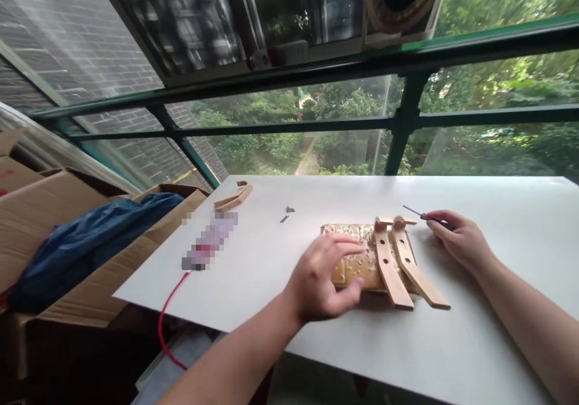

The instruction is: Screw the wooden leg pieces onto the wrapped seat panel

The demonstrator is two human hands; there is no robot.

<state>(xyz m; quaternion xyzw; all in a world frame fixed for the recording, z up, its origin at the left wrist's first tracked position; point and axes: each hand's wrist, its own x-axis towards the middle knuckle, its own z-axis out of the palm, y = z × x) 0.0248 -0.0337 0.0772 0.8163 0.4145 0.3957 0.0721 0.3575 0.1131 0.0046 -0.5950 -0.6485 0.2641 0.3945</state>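
My right hand [459, 236] is closed around the dark handle of a screwdriver [414, 211], whose thin shaft points up and left. Over the left part of a gold, patterned block [362, 277] hovers or rests my left hand [328, 275], thumb and fingers apart; whether it touches the block I cannot tell. Two bent wooden pieces, a left one [392, 278] and a right one [416, 275], lie side by side across the block's right part. Each has a curled upper end and two dark holes. Their lower ends stick out past the block's front edge.
A similar wooden piece [234, 199] lies at the white table's [257, 254] far left. Several small screws [288, 210] are near the middle back. A blurred-out object [210, 242] with a red cord [161, 320] sits at the left edge. Cardboard boxes [90, 284] stand left, windows behind.
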